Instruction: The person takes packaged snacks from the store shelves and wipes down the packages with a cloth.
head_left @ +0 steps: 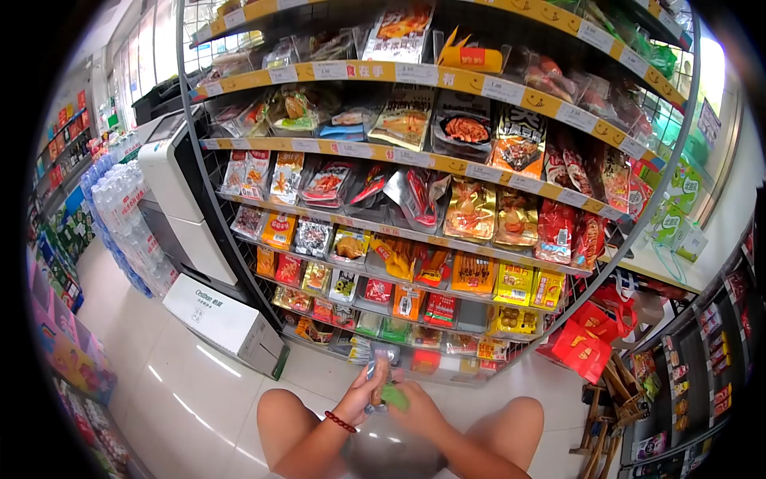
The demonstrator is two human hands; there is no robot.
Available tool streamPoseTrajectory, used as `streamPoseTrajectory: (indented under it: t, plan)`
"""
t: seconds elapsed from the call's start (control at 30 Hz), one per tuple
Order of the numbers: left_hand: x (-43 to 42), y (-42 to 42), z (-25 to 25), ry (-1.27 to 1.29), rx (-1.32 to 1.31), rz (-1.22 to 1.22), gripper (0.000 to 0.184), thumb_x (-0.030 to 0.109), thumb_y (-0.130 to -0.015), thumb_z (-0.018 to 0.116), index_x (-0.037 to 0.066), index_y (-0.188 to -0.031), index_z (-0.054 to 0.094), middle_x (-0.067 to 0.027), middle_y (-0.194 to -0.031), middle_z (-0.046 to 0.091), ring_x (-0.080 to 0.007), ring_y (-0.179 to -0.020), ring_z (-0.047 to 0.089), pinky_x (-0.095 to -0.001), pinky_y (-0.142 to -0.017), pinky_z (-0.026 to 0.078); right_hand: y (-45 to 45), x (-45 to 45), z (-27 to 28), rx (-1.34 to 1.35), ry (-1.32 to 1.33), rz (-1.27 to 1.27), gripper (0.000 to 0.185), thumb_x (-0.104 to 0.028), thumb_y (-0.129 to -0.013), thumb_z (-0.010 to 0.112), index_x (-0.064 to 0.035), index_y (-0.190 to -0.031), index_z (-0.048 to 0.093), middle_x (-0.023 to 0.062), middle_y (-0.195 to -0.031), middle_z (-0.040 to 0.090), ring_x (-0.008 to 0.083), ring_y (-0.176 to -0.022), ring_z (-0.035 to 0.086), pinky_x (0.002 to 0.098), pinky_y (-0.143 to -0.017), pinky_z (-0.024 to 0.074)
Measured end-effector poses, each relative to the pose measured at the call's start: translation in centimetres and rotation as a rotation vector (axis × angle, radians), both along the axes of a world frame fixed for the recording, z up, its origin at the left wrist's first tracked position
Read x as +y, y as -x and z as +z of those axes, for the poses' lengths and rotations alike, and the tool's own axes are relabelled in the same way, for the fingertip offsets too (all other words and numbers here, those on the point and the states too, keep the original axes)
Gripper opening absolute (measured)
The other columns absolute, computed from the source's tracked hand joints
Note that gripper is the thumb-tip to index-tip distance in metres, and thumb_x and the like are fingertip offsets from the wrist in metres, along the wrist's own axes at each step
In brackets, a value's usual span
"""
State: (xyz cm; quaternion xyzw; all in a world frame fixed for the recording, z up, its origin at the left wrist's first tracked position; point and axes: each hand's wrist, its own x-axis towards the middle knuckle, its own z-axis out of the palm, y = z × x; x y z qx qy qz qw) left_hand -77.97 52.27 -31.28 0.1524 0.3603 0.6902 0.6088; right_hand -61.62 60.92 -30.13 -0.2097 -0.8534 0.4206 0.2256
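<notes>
Low in front of the bottom shelf, my left hand [359,393] is closed around a small clear plastic packet [385,356] with something brownish inside. A red bead bracelet [341,422] circles that wrist. Close beside it, my right hand [416,409] is closed on a soft-looking green piece [394,397], perhaps a cloth, pressed near the packet's lower end. Both hands almost touch. Under my forearms, between my bent knees, shows a grey rounded surface [395,449] that I cannot name.
A curved rack [471,168] of packaged snacks rises ahead. To its left stand a white machine [171,180] and a white box [215,319]; shrink-wrapped bottles [128,199] lie beyond. Red bags [589,343] and a wooden stand [598,423] sit right.
</notes>
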Motion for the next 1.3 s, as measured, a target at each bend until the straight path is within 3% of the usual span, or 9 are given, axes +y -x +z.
streamPoseTrajectory:
  t: [0.23,0.5,0.7,0.87,0.97,1.03,1.07,1.17,1.3]
  plan:
    - [-0.7,-1.5,-0.4,0.012,0.104,0.031,0.047,0.028,-0.111,0.047,0.014,-0.154,0.035,-0.0154,-0.145,0.056,-0.0261,-0.129,0.059,-0.0411,-0.108,0.05,-0.3,-0.1,0.8,0.076,-0.004,-0.146,0.041,-0.019,-0.085,0.075,-0.0016,-0.119,0.062,0.0213,-0.114,0.063,0.0418,-0.105,0.064,0.0448,-0.091,0.0531]
    - [-1.7,-2.3,-0.8,0.037,0.313,-0.022,0.052,0.031,-0.11,0.049,0.01,-0.155,0.033,-0.018,-0.146,0.053,-0.0261,-0.129,0.057,-0.0402,-0.107,0.049,-2.0,-1.9,1.6,-0.1,0.033,0.022,0.04,-0.025,-0.085,0.075,-0.0016,-0.116,0.064,0.0228,-0.105,0.067,0.0423,-0.101,0.066,0.046,-0.089,0.0539]
    - [-2.7,-4.1,-1.1,0.113,0.387,0.233,0.049,0.04,-0.109,0.05,0.012,-0.148,0.038,-0.0105,-0.132,0.056,-0.0193,-0.106,0.062,-0.0352,-0.091,0.054,-2.1,-2.6,1.5,-0.061,0.092,0.058,0.046,-0.03,-0.087,0.077,0.0012,-0.118,0.063,0.025,-0.106,0.069,0.0434,-0.098,0.067,0.046,-0.087,0.0538]
    - [-3.1,-5.7,-1.3,0.203,0.281,0.239,0.044,0.042,-0.112,0.038,0.013,-0.145,0.041,-0.0079,-0.129,0.056,-0.0138,-0.098,0.06,-0.0283,-0.086,0.052,-2.3,-3.1,2.3,-0.114,0.18,0.19,0.038,-0.018,-0.084,0.073,0.0015,-0.115,0.062,0.0231,-0.109,0.064,0.0431,-0.103,0.063,0.0454,-0.089,0.052]
    - [-3.2,-6.9,-2.9,0.208,0.314,0.24,0.056,0.045,-0.113,0.032,0.013,-0.159,0.03,-0.0061,-0.11,0.058,-0.0093,-0.081,0.054,-0.0263,-0.074,0.05,-2.0,-1.9,0.3,0.029,0.027,0.017,0.036,-0.012,-0.083,0.071,0.0012,-0.115,0.06,0.0226,-0.109,0.061,0.0437,-0.105,0.061,0.0463,-0.09,0.0511]
    - [-3.7,-7.5,-3.2,0.222,0.355,-0.054,0.055,0.042,-0.114,0.029,0.012,-0.159,0.03,0.0013,-0.087,0.053,-0.0068,-0.068,0.049,-0.0237,-0.063,0.046,-1.9,-0.2,-0.3,0.026,0.032,-0.087,0.038,-0.013,-0.084,0.071,0.003,-0.117,0.059,0.0245,-0.111,0.061,0.0457,-0.105,0.06,0.0475,-0.091,0.0508]
    - [-3.4,-8.4,-2.8,0.213,0.406,-0.046,0.054,0.045,-0.113,0.031,0.016,-0.159,0.031,0.0057,-0.077,0.043,-0.0052,-0.062,0.038,-0.0254,-0.062,0.041,-1.8,0.7,-0.6,0.021,0.038,-0.093,0.038,-0.013,-0.084,0.071,0.003,-0.117,0.059,0.0245,-0.111,0.061,0.0457,-0.105,0.06,0.0475,-0.091,0.0508]
    - [-2.5,-8.4,-3.0,0.221,0.482,-0.1,0.055,0.045,-0.113,0.031,0.016,-0.159,0.03,0.005,-0.079,0.044,-0.0056,-0.062,0.038,-0.0258,-0.063,0.041,-1.7,3.0,-2.2,-0.003,0.034,-0.22,0.04,-0.014,-0.087,0.071,0.0049,-0.12,0.057,0.027,-0.113,0.06,0.0479,-0.106,0.06,0.0484,-0.092,0.0503]
    - [-1.8,-7.1,-3.0,0.265,0.338,-0.068,0.053,0.043,-0.113,0.033,0.016,-0.158,0.033,0.0028,-0.087,0.054,-0.0088,-0.081,0.058,-0.0258,-0.074,0.05,-1.6,4.1,-3.8,0.082,-0.038,-0.232,0.041,-0.017,-0.089,0.07,0.0051,-0.12,0.056,0.0286,-0.115,0.06,0.0483,-0.107,0.06,0.0487,-0.094,0.0498]
